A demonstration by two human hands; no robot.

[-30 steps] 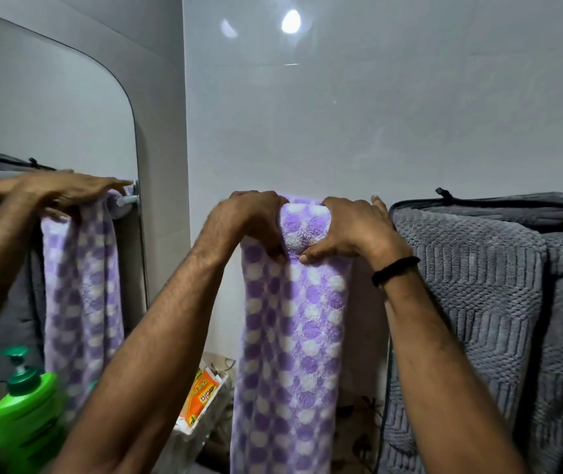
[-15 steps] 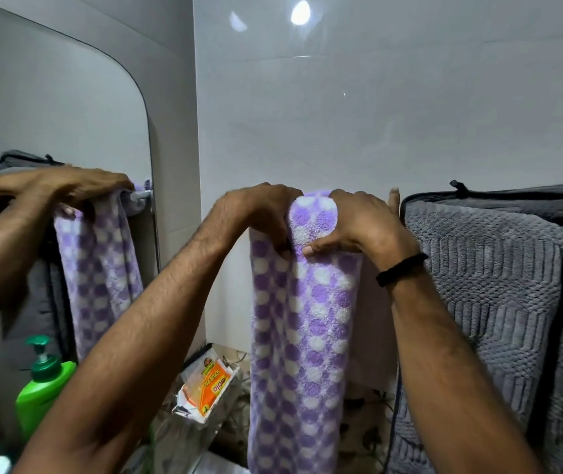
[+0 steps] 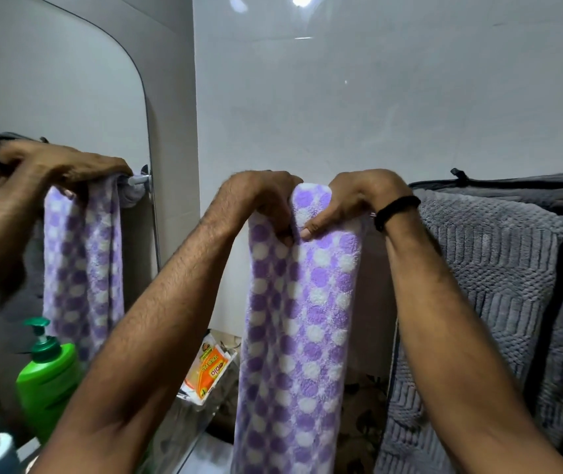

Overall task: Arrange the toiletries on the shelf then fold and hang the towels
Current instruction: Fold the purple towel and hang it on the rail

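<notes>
Purple-and-white spotted towel (image 3: 300,319) hangs folded just beside the grey towel (image 3: 495,268), and I have my left hand (image 3: 259,200) and right hand (image 3: 358,200) both curled over its top fold, thumbs pinching the front, probably to seat it squarely on whatever hidden support carries it.

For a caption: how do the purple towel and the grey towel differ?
The purple towel has white spots; the grey towel is plain, ribbed. The purple towel hangs narrow; the grey towel wider. The left hand and right hand grip the purple towel, not the grey towel. Both hang.
</notes>
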